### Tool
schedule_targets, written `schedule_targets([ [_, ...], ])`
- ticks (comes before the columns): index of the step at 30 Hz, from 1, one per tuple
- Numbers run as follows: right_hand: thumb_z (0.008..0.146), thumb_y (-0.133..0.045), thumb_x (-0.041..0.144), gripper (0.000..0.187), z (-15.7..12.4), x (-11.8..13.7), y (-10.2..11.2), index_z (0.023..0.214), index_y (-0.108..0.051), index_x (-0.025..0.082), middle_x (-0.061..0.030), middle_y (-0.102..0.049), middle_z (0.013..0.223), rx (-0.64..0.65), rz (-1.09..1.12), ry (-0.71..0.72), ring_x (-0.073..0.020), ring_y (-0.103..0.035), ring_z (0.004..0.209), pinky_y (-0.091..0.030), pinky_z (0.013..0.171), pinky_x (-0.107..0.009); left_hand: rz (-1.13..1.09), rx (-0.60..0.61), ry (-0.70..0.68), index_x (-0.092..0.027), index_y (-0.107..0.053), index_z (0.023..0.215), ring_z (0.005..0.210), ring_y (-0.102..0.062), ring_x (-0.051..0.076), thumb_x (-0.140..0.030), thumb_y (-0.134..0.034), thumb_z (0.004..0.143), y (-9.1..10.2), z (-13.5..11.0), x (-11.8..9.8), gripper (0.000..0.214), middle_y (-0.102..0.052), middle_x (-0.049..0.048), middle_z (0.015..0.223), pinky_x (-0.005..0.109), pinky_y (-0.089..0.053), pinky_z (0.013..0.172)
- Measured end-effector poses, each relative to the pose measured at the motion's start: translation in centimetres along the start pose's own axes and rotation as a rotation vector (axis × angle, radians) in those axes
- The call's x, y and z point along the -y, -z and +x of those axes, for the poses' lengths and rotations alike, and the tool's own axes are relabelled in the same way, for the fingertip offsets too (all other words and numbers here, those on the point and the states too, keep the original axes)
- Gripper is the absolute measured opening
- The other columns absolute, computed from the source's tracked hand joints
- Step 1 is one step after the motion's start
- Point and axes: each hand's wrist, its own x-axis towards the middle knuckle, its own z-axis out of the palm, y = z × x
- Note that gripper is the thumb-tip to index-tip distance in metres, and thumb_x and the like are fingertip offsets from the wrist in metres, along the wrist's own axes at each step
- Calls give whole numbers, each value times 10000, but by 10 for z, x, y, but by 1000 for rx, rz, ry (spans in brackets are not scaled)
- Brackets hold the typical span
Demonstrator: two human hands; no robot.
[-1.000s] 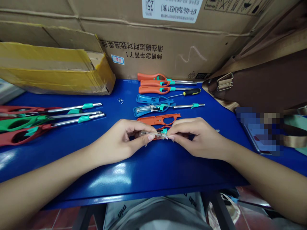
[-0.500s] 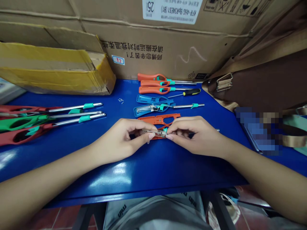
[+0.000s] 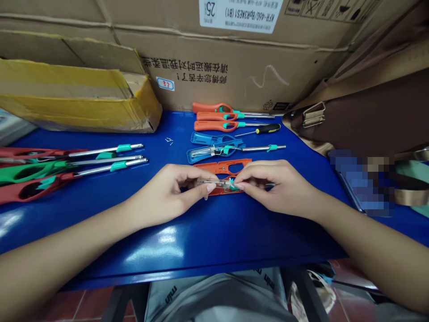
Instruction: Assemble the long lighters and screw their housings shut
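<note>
My left hand (image 3: 169,193) and my right hand (image 3: 272,184) meet at the middle of the blue table (image 3: 208,232). Both pinch a clear lighter insert (image 3: 216,183) with a teal trigger piece (image 3: 231,184) and a thin metal tube running right under my right hand. The insert lies over an orange lighter shell half (image 3: 225,189). A second orange shell half (image 3: 224,167) lies just behind it. My fingers hide the ends of the insert.
A blue opened lighter (image 3: 217,151) and a blue shell (image 3: 214,139) lie behind. Further back are three orange lighters (image 3: 217,117) and a screwdriver (image 3: 264,129). Red and green lighters (image 3: 50,172) lie left. Cardboard boxes (image 3: 234,58) line the back; a brown bag (image 3: 362,112) sits right.
Both hands have lowered the clear insert slightly away from me onto the orange shell half. My right hand has slid a little left over the metal tube.
</note>
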Motion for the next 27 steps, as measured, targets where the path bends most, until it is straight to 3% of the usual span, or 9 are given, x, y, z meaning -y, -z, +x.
schedule_targets([
  [6,985,-607,134,120,-1,-2,0,964,-716,180,-50,-788,928,23,-17,100,-137,-692,800,-520,713,-253,5,6,-7,-163,-816,1018,680,-629,151,-360,-690,895,-1,0,0,264,-790,58,830,238,-494,616],
  [15,993,-582,147,143,-1,-1,-3,962,-715,191,-50,-781,920,33,4,81,-149,-699,802,-534,719,-270,-6,13,9,-165,-818,979,623,-591,137,-317,-688,869,-1,2,-1,229,-775,50,799,226,-446,547],
  [27,990,-601,143,136,0,-2,-4,944,-723,182,-44,-789,919,33,13,72,-135,-698,789,-522,710,-251,26,6,-9,-146,-812,1051,753,-692,187,-320,-698,882,-2,0,3,268,-818,88,958,257,-521,629],
])
